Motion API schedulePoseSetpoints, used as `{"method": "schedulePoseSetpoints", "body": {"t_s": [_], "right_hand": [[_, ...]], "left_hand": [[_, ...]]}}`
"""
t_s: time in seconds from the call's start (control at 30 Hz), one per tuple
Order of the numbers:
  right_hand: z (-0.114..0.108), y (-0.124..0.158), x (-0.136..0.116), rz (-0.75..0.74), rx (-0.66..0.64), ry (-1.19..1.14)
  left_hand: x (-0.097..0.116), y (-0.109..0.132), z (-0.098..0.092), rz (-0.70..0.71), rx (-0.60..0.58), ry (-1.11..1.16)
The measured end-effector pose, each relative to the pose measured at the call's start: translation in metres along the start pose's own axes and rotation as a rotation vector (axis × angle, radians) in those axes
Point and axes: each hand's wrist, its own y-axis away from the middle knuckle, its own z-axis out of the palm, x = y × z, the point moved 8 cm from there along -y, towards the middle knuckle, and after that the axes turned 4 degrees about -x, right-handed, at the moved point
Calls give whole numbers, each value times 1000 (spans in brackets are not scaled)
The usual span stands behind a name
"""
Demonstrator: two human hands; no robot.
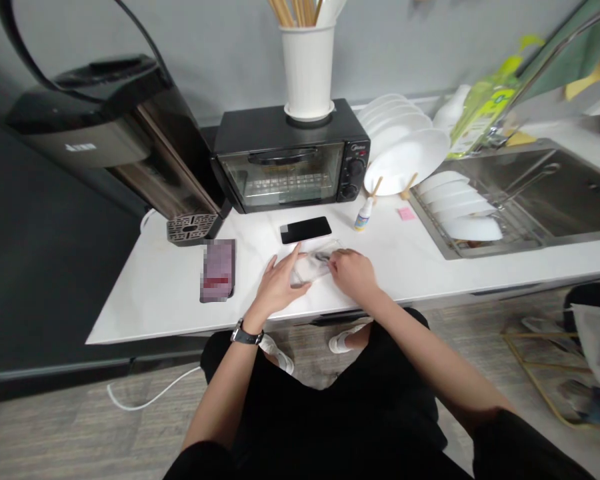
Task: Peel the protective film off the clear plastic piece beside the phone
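Note:
A clear phone case [307, 268] lies flat on the white counter in front of me. My left hand [280, 283], wearing a watch, grips its left end between thumb and fingers. Over the other end, my right hand [353, 272] is closed, its fingertips pressed down beside a small greyish patch on the case. What those fingers hold is too small and partly hidden to name. Just behind the case rests a black-screened phone [306, 230]. A small white bottle [364, 215] stands upright farther back on the right, and a pink square pad [407, 213] lies beyond it.
Another phone [219, 270], its screen blurred, lies at the left. A water dispenser [145, 147] and a toaster oven [293, 160] line the wall. To the right are racked plates [405, 160] and a sink [530, 193] with a dish rack. The counter's front edge [180, 333] is close to me.

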Motion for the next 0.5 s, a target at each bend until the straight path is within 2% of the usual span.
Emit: {"method": "schedulePoseSetpoints", "body": {"t_s": [0.1, 0.17, 0.27, 0.4, 0.5], "right_hand": [[-3, -10, 25, 75, 29, 17], [-2, -19, 22, 56, 33, 12], [1, -26, -9, -51, 16, -20], [5, -17, -53, -214, -36, -75], [6, -4, -56, -238, -67, -84]], "left_hand": [[-1, -2, 1, -25, -14, -12], [-2, -3, 2, -8, -14, -6], [-3, -4, 4, 23, -5, 7], [-8, -3, 5, 6, -7, 12], [-5, -2, 4, 23, -18, 32]]}}
